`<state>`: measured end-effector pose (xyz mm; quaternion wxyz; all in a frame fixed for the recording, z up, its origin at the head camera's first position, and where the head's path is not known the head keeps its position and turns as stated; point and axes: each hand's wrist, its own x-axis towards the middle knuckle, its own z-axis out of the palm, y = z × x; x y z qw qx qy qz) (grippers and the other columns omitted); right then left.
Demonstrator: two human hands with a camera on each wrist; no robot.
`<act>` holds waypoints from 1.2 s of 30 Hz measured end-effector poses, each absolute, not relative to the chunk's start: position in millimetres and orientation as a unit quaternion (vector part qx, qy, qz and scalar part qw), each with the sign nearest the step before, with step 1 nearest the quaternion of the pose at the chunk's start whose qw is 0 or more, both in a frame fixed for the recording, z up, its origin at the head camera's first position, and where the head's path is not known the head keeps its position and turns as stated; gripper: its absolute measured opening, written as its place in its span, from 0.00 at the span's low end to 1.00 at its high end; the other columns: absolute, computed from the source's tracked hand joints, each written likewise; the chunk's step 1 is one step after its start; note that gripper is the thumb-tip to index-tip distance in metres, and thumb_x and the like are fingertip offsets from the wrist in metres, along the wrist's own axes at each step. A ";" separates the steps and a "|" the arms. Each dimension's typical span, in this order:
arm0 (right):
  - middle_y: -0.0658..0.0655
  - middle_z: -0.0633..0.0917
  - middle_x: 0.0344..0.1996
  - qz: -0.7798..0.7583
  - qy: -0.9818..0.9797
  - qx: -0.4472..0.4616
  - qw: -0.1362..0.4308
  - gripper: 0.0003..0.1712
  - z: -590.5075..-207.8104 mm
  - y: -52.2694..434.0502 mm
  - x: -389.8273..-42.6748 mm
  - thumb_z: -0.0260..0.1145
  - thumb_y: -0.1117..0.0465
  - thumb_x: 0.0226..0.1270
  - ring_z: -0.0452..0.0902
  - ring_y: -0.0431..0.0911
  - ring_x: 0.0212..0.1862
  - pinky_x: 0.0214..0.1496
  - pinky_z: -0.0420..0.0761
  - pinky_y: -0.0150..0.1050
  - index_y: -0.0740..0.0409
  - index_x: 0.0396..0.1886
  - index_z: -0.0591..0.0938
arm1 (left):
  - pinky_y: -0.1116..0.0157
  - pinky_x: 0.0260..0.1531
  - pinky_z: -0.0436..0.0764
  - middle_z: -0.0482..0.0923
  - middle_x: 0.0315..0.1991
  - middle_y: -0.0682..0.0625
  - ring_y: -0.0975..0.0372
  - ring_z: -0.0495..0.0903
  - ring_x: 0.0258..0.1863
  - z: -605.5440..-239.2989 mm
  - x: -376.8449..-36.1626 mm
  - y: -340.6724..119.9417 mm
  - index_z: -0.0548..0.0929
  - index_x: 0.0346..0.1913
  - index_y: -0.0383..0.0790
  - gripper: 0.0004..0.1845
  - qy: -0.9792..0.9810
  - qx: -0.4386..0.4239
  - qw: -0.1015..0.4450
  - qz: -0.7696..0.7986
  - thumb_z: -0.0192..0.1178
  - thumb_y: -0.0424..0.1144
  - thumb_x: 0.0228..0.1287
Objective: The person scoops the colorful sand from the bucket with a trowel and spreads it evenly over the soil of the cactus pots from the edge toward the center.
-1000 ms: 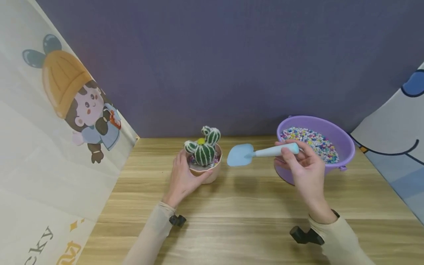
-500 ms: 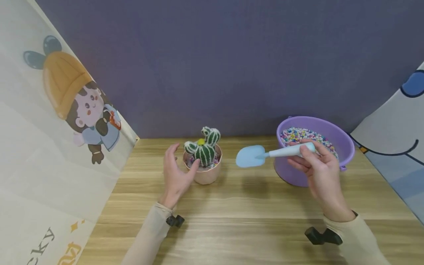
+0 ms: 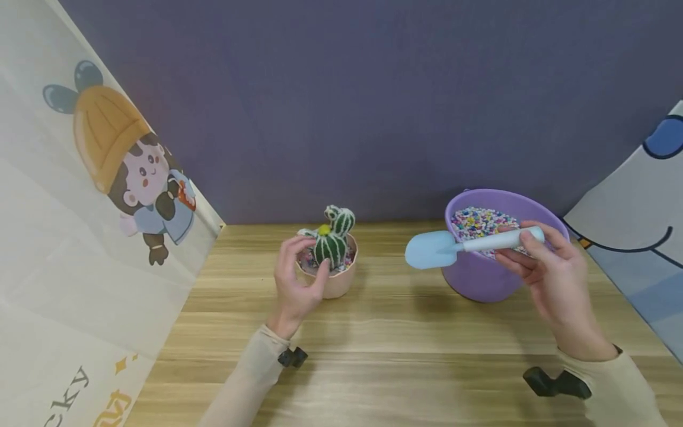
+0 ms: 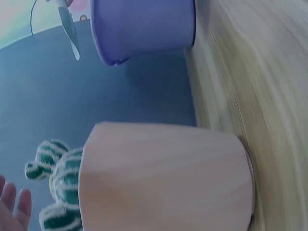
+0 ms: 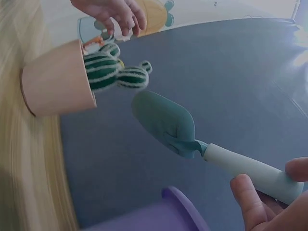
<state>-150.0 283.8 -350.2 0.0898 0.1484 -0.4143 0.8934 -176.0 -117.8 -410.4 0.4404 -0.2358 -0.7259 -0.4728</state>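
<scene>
My left hand (image 3: 300, 283) is over the near left side of a potted cactus, its fingers loosely bent around nothing. Green with white stripes and a yellow tuft, the knitted-looking cactus (image 3: 331, 249) stands upright in a pale pink pot (image 3: 337, 286) with coloured beads around its base. Fingertips (image 4: 24, 207) show apart from the cactus in the left wrist view. My right hand (image 3: 560, 279) pinches the white handle of a small blue trowel (image 3: 431, 249) between thumb and fingers. The trowel is level in the air, blade to the left, in front of the purple bucket.
The purple bucket (image 3: 475, 279) stands at the back right, holding many small coloured beads (image 3: 477, 222). Behind the wooden table (image 3: 373, 356) rises a dark blue-grey backdrop (image 3: 373, 118). Printed cloth panels (image 3: 80, 267) flank the table on both sides.
The left hand has let go of the pot, drawn left, then come back over the cactus. The right hand has carried the trowel to the right, across the bucket's front.
</scene>
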 end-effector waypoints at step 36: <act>0.72 0.91 0.45 0.926 -0.347 0.105 0.109 0.15 -349.1 381.2 -171.1 0.45 0.73 0.86 0.92 0.64 0.41 0.42 0.92 0.53 0.72 0.53 0.79 | 0.59 0.62 0.85 0.78 0.65 0.48 0.56 0.80 0.62 -398.9 -199.4 -10.6 0.76 0.69 0.42 0.29 -0.840 -0.310 0.177 -0.408 0.70 0.42 0.68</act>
